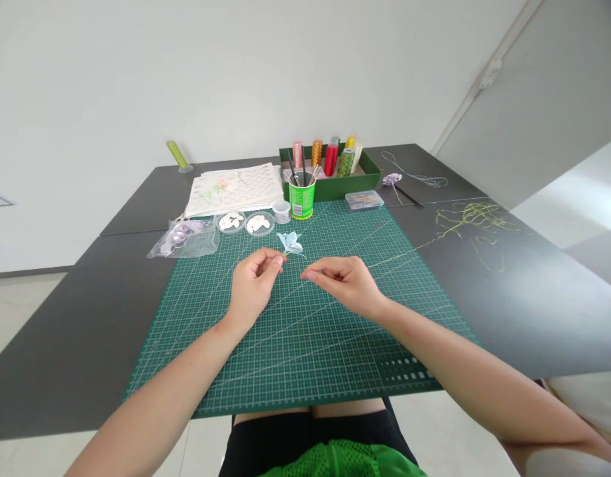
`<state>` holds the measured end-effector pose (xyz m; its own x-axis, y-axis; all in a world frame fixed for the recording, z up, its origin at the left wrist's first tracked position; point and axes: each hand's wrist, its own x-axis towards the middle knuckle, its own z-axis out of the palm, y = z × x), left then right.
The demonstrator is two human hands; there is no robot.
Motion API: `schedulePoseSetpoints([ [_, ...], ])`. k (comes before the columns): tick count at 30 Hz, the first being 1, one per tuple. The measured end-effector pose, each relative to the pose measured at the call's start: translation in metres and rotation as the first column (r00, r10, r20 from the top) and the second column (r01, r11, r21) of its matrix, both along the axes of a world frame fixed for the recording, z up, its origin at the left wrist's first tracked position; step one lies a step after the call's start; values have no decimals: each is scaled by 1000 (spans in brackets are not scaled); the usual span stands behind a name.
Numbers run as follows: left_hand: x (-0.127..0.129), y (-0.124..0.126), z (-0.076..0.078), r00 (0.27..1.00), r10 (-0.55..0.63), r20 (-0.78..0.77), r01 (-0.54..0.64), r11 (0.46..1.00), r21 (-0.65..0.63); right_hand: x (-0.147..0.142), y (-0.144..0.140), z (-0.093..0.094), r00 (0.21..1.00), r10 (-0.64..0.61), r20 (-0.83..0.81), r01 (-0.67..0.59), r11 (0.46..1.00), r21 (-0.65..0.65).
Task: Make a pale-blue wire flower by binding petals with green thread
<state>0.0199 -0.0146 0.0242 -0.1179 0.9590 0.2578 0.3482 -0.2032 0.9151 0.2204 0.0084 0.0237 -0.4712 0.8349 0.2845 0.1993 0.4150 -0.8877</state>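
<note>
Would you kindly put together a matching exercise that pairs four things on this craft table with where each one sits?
Things:
1. small pale blue fabric flower
2. bright green cylindrical cup of tools
3. tangle of loose yellow-green thread
4. clear rectangular plastic case

Places:
A. on the dark tabletop, right of the green cutting mat
B. at the mat's far edge, in front of the dark green tray of thread spools
C. pinched in the left hand
D. at the mat's far right corner, beside the tray

Pairs: 1-C, 2-B, 3-A, 4-D
</note>
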Motion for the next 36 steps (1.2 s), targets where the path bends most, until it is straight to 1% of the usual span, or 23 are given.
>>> schedulePoseSetpoints([
  [2,-2,1,0,997,5,-81,-5,1000,-6,3,-1,6,998,60,12,-60,998,-10],
  [5,-2,2,-2,982,-17,-186,7,998,-56,8,0,12,992,123,-27,-124,991,-54],
  [7,1,1,-3,961,-82,-265,55,993,-108,12,2,14,989,124,-78,-130,988,-81],
  [9,6,-1,-2,922,-187,-339,142,978,-154,16,6,15,988,99,-118,-111,989,-98],
  [10,9,-3,-1,897,-239,-372,190,968,-164,17,9,15,988,85,-132,-99,989,-106],
  [13,18,-11,0,847,-309,-432,271,951,-149,20,16,13,985,53,-167,-76,988,-135],
  [16,24,-17,-1,819,-402,-410,365,916,-169,19,22,9,984,22,-179,-50,987,-151],
  [18,26,-20,-2,814,-443,-376,405,896,-180,18,25,6,986,2,-167,-29,987,-157],
  [25,24,-23,4,826,-521,-216,481,851,-211,18,32,-2,994,-11,-106,-10,982,-190],
  [28,22,-24,8,828,-529,-184,495,845,-201,18,36,-7,996,18,-87,-36,977,-210],
  [31,20,-25,12,826,-529,-192,506,848,-159,17,40,-14,997,55,-59,-67,973,-219],
  [34,20,-25,15,824,-523,-218,511,852,-113,16,43,-20,998,58,-12,-59,978,-202],
  [36,19,-25,15,836,-498,-231,491,867,-89,16,45,-23,999,46,13,-43,980,-195],
])
